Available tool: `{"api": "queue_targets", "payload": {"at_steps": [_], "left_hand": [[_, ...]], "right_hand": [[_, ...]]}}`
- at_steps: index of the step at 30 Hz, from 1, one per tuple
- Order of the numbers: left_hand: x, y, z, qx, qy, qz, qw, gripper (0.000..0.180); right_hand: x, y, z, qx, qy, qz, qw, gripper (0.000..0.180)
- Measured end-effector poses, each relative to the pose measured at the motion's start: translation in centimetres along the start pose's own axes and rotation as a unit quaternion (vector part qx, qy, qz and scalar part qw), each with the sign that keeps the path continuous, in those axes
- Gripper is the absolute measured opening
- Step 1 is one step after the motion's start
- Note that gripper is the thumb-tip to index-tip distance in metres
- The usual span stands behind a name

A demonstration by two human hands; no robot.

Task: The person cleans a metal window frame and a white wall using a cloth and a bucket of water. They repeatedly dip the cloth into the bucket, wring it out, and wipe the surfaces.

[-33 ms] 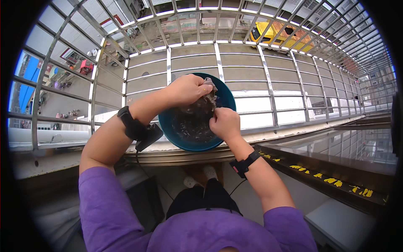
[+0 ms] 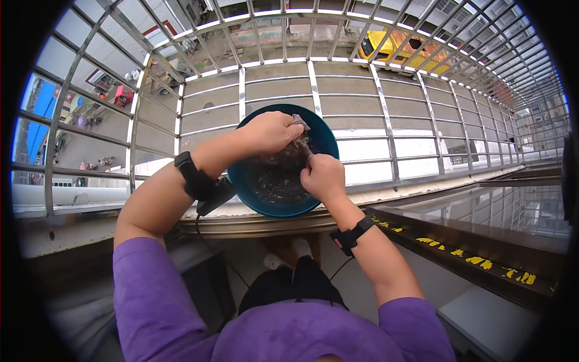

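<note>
A round teal bucket [image 2: 327, 136] with dark, bubbly water [image 2: 278, 186] in it stands just beyond the window sill. Over its far half, my left hand [image 2: 272, 133] is closed round a bunched, wet grey-brown cloth [image 2: 300, 122]; a bit of it sticks up past the fingers. My right hand [image 2: 324, 176], at the bucket's right side, is closed in a pinch on the lower part of the same cloth. The cloth stretches between both hands above the water. Its lowest part is hard to tell from the dark water.
Metal bars of a window cage [image 2: 386, 120] surround the bucket. The sill [image 2: 265, 228] runs between it and my body. At right is a dark window frame [image 2: 458, 241] with yellow flakes. A black box [image 2: 216, 196] with a cable hangs at my left wrist strap [image 2: 188, 172].
My left hand has dipped very slightly, its fingers a little lower on the cloth. The right hand and the bucket stay where they were.
</note>
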State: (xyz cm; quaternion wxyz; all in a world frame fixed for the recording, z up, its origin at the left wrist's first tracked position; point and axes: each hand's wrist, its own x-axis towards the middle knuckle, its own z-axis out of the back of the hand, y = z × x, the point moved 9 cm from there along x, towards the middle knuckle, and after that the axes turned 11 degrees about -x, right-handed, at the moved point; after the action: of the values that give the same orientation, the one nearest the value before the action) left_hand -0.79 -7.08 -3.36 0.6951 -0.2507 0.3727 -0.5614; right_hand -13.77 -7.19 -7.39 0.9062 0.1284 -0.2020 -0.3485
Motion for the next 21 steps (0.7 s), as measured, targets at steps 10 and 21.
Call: {"api": "queue_targets", "payload": {"at_steps": [10, 21], "left_hand": [[2.8, 21.7, -19.7, 0.27, 0.388, 0.166, 0.865, 0.052], [-1.0, 3.6, -3.1, 0.1, 0.083, 0.101, 0.986, 0.027]], "right_hand": [[-0.4, 0.2, -0.4, 0.004, -0.003, 0.01, 1.0, 0.008], [-0.5, 1.1, -0.9, 0.005, 0.085, 0.034, 0.996, 0.034]]}}
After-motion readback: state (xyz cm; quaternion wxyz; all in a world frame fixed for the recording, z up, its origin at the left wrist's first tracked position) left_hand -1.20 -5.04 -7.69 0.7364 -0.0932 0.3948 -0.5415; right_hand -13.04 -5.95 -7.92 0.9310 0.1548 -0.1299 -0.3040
